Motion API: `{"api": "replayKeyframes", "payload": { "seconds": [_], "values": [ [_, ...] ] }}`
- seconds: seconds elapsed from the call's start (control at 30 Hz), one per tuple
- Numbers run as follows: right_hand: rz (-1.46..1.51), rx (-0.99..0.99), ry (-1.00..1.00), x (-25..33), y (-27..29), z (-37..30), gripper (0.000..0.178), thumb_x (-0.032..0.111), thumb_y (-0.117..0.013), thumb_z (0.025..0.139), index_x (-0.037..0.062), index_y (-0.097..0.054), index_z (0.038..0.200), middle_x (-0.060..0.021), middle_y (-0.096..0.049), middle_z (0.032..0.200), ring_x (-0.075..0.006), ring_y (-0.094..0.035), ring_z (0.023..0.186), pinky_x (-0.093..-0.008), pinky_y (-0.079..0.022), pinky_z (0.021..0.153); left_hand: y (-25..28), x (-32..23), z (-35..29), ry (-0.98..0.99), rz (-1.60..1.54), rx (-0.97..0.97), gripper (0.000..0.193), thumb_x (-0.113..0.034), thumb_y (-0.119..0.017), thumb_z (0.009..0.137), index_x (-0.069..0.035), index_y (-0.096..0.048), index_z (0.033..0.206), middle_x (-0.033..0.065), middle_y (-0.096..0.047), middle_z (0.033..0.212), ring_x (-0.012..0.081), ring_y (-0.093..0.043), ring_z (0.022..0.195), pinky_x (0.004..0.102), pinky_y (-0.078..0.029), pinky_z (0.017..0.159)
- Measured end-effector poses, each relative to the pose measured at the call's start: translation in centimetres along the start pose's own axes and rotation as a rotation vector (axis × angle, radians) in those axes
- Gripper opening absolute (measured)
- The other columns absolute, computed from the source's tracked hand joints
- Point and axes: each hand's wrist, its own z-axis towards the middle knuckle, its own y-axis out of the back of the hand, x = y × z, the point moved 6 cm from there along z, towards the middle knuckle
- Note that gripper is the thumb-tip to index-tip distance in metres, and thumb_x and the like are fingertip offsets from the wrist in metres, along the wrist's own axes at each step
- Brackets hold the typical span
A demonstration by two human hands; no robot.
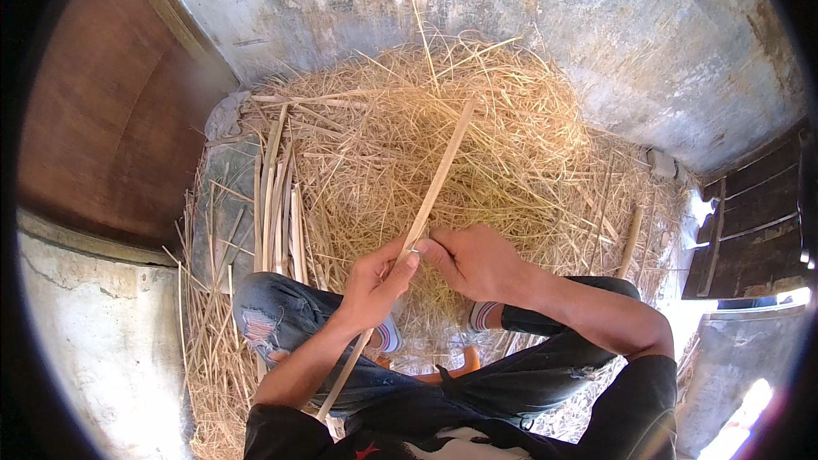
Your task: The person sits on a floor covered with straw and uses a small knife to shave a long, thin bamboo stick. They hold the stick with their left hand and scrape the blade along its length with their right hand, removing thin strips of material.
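Item 1: long pale strip [441,172], cane- or bamboo-like, quantity 1. Location: held aslant above the straw heap [520,153], upper end out over the middle of the heap, lower end running down past the left thigh toward the lap. Handling, by judgement: light, springy but fairly stiff, dry and not very slippery; liable to split along the grain, with edges that may be sharp. Best hold: around mid-length, thumb along the flat face, the free end supported.

Item 2: left hand [371,290]. Closed on the strip at mid-length, thumb uppermost.

Item 3: right hand [481,264]. Fingers curled, thumb tip at the strip just beside the left thumb; whether it pinches the strip or a small tool cannot be told, the palm side being hidden.

Surroundings: bundle of pale slats [274,204], lying along the heap's left edge; 1 thicker stick [631,240] near the heap's right edge; grey cloth [227,117] at the far left corner; stained wall [613,43] behind the far edge; dark slatted panel [750,230] beyond the right edge.

Obstructions: torn jeans [277,311] on the raised left leg, close beside the strip's lower half; loose straw and stray stalks beneath the upper end.
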Motion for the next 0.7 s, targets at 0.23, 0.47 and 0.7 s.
{"api": "replayKeyframes", "payload": {
  "seconds": [0.23,0.47,0.7],
  "values": [
    [0.049,0.106,-0.089,-0.5,0.8,0.6,0.057,0.053,-0.051,0.102,0.003,-0.069,0.082,-0.0224,-0.063,0.068,-0.0442,-0.062,0.062,-0.0539,-0.046,0.058,-0.6,-0.3,0.2,-0.052,0.088,0.034,0.053,-0.02,-0.067,0.1,-0.001,-0.051,0.147,-0.0065,-0.05,0.081,0.0025,-0.045,0.07,0.0209,-0.036,0.061],
    [0.287,-0.148,-0.418,-5.8,4.9,1.8,0.072,0.056,-0.051,0.103,-0.0031,-0.056,0.062,-0.0099,-0.039,0.048,-0.02,-0.041,0.046,-0.0426,-0.034,0.048,-1.1,-0.4,-0.6,0.123,0.049,0.2,0.075,-0.02,-0.07,0.097,-0.001,-0.03,0.158,-0.0039,-0.057,0.084,0.0019,-0.051,0.069,0.0192,-0.041,0.062],
    [0.112,-0.335,-0.356,-6.2,10.0,1.4,0.059,0.042,-0.054,0.105,-0.0007,-0.053,0.064,-0.0086,-0.039,0.048,-0.0192,-0.039,0.044,-0.0399,-0.032,0.046,-2.3,-1.1,-1.1,-0.018,0.037,0.247,0.069,-0.012,-0.06,0.103,0.0,-0.024,0.16,-0.0003,-0.063,0.101,0.0007,-0.052,0.076,0.0191,-0.043,0.066]
  ]
}}
